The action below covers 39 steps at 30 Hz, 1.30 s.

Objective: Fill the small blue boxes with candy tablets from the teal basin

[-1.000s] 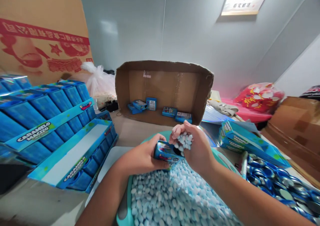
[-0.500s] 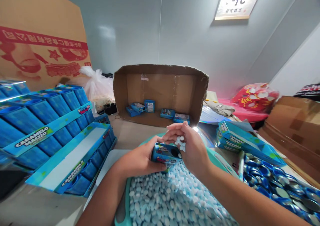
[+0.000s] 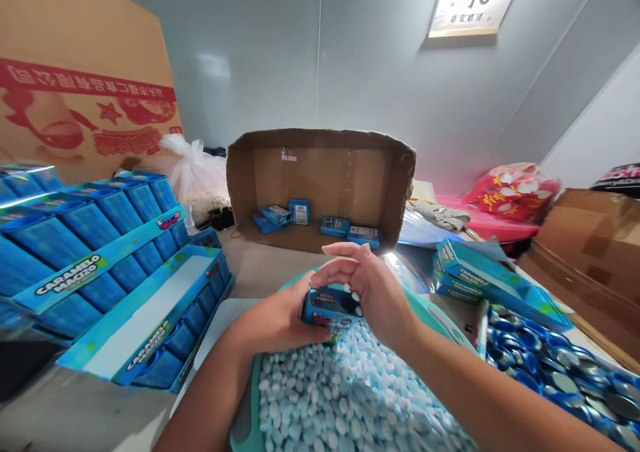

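Over a teal tub (image 3: 254, 399) of pale blue and white candies (image 3: 345, 399), my left hand (image 3: 287, 315) grips a small blue candy box (image 3: 327, 309) with a dark opening at its right end. My right hand (image 3: 377, 292) is cupped at that opening, its fingers curled over the top of the box. A few white candies (image 3: 354, 293) show between its palm and the opening; the rest of what it holds is hidden by the fingers.
An open cardboard box (image 3: 320, 179) with several small blue boxes stands behind the tub. Blue display cartons (image 3: 145, 319) are at the left. At the right are flat blue cartons (image 3: 490, 279), a tray of shiny blue-and-silver pieces (image 3: 555, 365) and a brown carton (image 3: 585, 265).
My right hand has tipped and closed in over the box's opening, its fingers moving left. Fewer candies show in its palm. My left hand and the small box have barely moved.
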### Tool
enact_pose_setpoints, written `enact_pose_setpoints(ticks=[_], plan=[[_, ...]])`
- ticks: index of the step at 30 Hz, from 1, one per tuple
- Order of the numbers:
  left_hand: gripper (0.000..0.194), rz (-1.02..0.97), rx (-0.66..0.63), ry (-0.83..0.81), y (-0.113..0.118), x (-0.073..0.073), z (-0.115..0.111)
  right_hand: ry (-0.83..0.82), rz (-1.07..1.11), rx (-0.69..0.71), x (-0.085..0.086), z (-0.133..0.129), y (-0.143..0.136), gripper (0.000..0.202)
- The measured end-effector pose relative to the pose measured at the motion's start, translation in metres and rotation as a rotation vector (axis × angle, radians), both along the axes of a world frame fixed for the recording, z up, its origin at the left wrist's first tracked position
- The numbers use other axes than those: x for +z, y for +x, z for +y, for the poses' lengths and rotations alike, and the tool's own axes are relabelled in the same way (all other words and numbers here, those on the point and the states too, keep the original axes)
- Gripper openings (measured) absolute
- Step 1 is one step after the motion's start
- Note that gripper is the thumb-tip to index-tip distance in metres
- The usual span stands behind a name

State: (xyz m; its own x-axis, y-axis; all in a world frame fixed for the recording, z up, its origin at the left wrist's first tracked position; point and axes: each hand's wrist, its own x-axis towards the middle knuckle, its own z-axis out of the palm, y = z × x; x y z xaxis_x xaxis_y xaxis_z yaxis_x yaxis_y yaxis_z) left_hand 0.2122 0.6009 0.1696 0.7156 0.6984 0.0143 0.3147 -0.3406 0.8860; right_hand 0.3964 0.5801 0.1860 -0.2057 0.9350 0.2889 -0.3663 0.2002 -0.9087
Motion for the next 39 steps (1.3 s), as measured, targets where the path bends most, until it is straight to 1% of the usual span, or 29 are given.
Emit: enact_pose_setpoints(ticks=[3,4,7,10,12,14,15,17,19,20,22,23,24,26,28,29,31,33,36,37,39], plan=[[0.049,0.024,-0.029,0.059,0.002,-0.003,0.002,0.04,-0.052,0.087,-0.001,-0.004,0.003,0.054],[0.048,0.024,-0.016,0.07,0.002,-0.004,0.003,0.066,-0.084,0.094,-0.002,-0.005,0.004,0.055],[0.055,-0.019,0.089,0.082,0.002,-0.006,0.002,0.162,-0.163,0.065,-0.004,-0.007,0.006,0.052],[0.054,-0.025,0.176,0.045,0.001,-0.004,0.002,0.237,-0.192,-0.026,-0.003,-0.004,0.01,0.044],[0.051,-0.031,0.221,0.02,0.0,-0.002,0.002,0.269,-0.232,-0.141,0.0,0.001,0.014,0.036],[0.049,-0.087,0.27,0.029,0.0,-0.002,0.003,0.303,-0.35,-0.26,0.004,0.006,0.02,0.025],[0.049,-0.126,0.292,0.038,-0.001,-0.003,0.004,0.324,-0.439,-0.294,0.005,0.009,0.023,0.02],[0.048,-0.177,0.319,0.042,-0.001,-0.004,0.005,0.352,-0.626,-0.306,0.006,0.013,0.027,0.013],[0.047,-0.168,0.319,0.038,-0.001,-0.006,0.006,0.336,-0.754,-0.278,0.004,0.016,0.028,0.012],[0.047,-0.145,0.308,0.041,-0.001,-0.007,0.006,0.302,-0.777,-0.275,0.002,0.017,0.028,0.011],[0.047,-0.115,0.29,0.056,-0.001,-0.007,0.006,0.21,-0.746,-0.287,-0.003,0.018,0.025,0.007],[0.047,-0.115,0.286,0.063,-0.001,-0.007,0.006,0.17,-0.708,-0.293,-0.005,0.019,0.024,0.013],[0.046,-0.122,0.287,0.066,-0.001,-0.006,0.005,0.14,-0.665,-0.305,-0.006,0.02,0.023,0.023],[0.046,-0.147,0.303,0.058,-0.001,-0.005,0.005,0.104,-0.6,-0.348,-0.008,0.023,0.022,0.038],[0.047,-0.177,0.338,0.048,0.001,-0.004,0.005,0.063,-0.671,-0.363,-0.008,0.027,0.024,0.04],[0.049,-0.211,0.358,0.044,0.001,-0.004,0.005,0.035,-0.745,-0.351,-0.009,0.03,0.026,0.039],[0.051,-0.307,0.399,0.031,0.002,-0.005,0.006,-0.006,-0.924,-0.28,-0.012,0.033,0.031,0.042],[0.053,-0.398,0.471,0.022,0.003,-0.006,0.009,-0.003,-1.067,-0.179,-0.017,0.033,0.034,0.036],[0.058,-0.452,0.604,0.043,0.004,-0.008,0.012,0.029,-1.2,-0.036,-0.022,0.023,0.033,0.027],[0.059,-0.463,0.633,0.052,0.005,-0.008,0.013,0.045,-1.233,0.007,-0.022,0.019,0.032,0.028],[0.06,-0.488,0.664,0.061,0.006,-0.008,0.014,0.091,-1.324,0.096,-0.019,0.011,0.028,0.045]])
